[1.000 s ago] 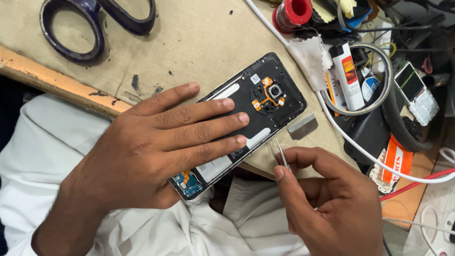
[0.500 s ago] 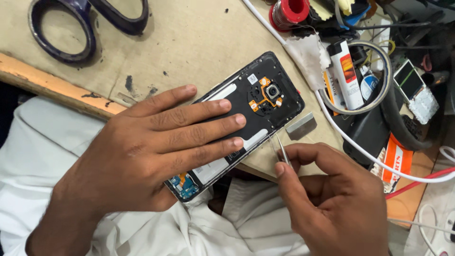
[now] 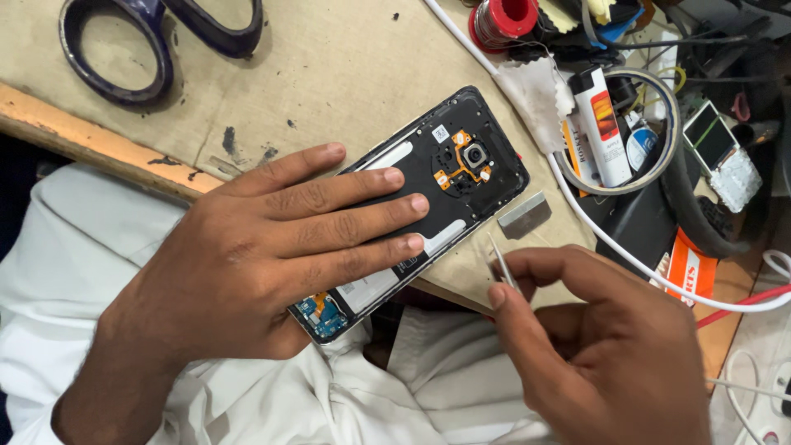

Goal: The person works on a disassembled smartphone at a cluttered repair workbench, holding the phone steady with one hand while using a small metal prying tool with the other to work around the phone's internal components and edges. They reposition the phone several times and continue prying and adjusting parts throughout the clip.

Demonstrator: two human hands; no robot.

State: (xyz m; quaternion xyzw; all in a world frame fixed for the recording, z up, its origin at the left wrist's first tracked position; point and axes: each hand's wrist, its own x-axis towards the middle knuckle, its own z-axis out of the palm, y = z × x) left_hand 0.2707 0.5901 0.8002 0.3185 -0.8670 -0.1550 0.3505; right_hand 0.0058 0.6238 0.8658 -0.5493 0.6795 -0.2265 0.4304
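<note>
An opened black smartphone (image 3: 461, 161) with its back cover off lies at the table's near edge, showing an orange flex cable, a camera module and a blue board at its lower end. My left hand (image 3: 264, 247) rests flat on it, four fingers spread over the middle. My right hand (image 3: 601, 338) is just right of the phone's lower side and pinches thin metal tweezers (image 3: 498, 259) between thumb and forefinger, tips pointing up toward the phone's edge without touching it.
A small metal blade (image 3: 524, 216) lies beside the phone. Dark scissors (image 3: 156, 41) sit at the far left. At right are a white cable (image 3: 610, 247), a tape roll (image 3: 659, 107), a white bottle (image 3: 600, 124), a red spool (image 3: 507, 18) and a small phone part (image 3: 715, 140).
The view has shifted slightly. My right hand with the tweezers has drifted a little down and away from the phone's edge. My left hand stays pressed on the phone.
</note>
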